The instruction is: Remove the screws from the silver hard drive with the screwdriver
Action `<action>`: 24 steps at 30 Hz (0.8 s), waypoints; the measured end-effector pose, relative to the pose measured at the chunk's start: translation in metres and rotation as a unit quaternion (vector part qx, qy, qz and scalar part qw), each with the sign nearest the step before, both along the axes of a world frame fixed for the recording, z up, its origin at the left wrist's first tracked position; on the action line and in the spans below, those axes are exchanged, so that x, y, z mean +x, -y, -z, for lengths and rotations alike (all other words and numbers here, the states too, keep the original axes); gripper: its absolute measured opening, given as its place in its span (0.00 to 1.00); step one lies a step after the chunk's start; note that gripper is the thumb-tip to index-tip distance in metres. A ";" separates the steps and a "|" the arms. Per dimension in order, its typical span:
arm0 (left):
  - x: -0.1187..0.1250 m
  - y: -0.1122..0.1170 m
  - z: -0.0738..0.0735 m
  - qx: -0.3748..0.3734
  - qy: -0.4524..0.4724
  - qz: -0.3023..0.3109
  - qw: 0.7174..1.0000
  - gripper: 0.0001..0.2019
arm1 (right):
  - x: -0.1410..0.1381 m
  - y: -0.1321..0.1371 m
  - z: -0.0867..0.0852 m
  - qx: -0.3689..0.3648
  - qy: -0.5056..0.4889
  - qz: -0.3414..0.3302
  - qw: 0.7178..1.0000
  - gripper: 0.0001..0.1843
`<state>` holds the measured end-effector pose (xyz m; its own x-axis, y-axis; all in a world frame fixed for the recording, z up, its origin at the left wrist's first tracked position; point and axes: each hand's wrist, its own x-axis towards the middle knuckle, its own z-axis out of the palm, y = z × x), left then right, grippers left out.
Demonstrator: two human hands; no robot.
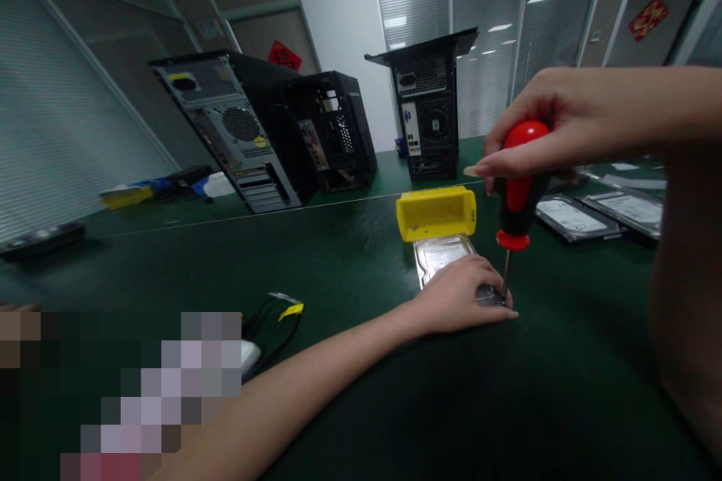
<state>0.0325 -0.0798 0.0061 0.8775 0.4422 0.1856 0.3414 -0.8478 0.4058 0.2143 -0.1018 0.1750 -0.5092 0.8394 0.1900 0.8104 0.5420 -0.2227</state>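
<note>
I've got a dark green counter (169,263) on my feed, three computer cases (432,113) standing toward the back. Yellow bin (437,231) mid-counter, silver hard drive (440,252) just in front of it; more drives (575,218) at right, cable with yellow tag (291,311) at left.

R hand (544,124) grips a red-and-black screwdriver (526,137), approx. vertical, tip down at the near end of an HDD (443,252) on a green table (169,263) — L hand (463,290) holds that end, fingers close to the tip. Yellow bin (437,229) just beyond the HDD. To the R, spare HDDs (574,218); at back, 3 PC cases (244,124) — 2 left, 1 centre.
</note>
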 end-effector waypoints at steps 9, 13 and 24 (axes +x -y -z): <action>-0.001 0.000 -0.001 -0.005 0.000 0.001 1.000 0.13 | -0.008 0.003 0.002 0.031 0.007 0.066 0.997 0.35; 0.000 -0.001 -0.001 -0.001 0.001 0.001 1.000 0.14 | -0.013 0.006 0.001 0.028 0.013 0.052 0.998 0.34; 0.000 -0.001 -0.001 -0.008 -0.001 0.005 1.000 0.13 | -0.012 0.006 0.004 0.013 0.007 0.021 1.000 0.32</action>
<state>0.0322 -0.0791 0.0068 0.8820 0.4366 0.1775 0.3336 -0.8443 0.4193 0.2021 -0.1080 0.1714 -0.4758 0.8554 0.2049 0.8355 0.5123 -0.1987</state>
